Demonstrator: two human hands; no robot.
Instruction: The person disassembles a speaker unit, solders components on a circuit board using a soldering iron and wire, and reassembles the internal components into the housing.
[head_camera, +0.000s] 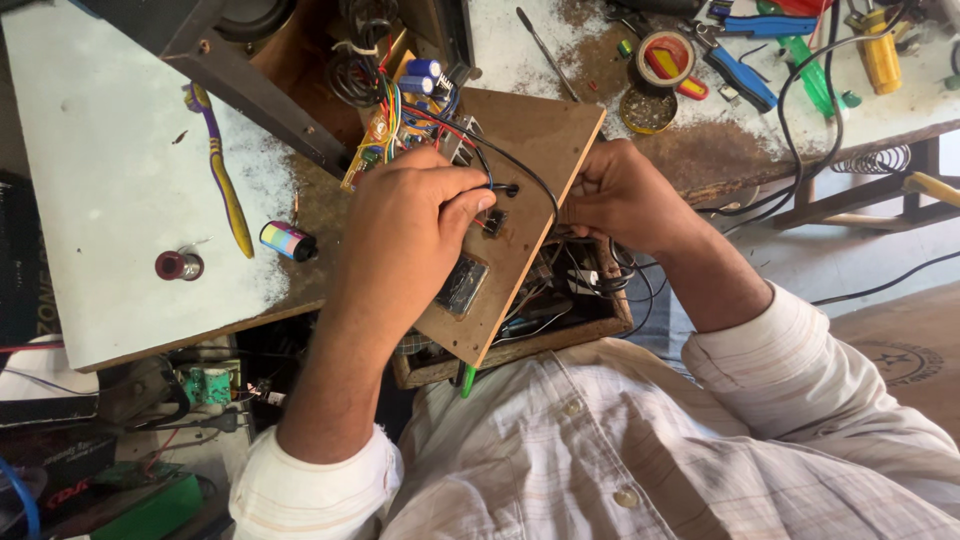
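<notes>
Mid-frame, I'm threading the black wire (520, 170) through the brown panel (530, 130) — left hand (400, 240) pinching it, right hand (620, 195) clamped on the panel's edge — next needs a gentle pull.

Left hand (405, 235) pinches with curled fingers; right hand (620, 195) clenched, forearms converging.

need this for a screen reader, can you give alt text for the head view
A person's left hand pinches a black wire at a hole in a brown fibreboard panel, while the right hand grips the panel's edge. A circuit board with coloured wires sits behind; a toothbrush lies on the dusty workbench.
</notes>
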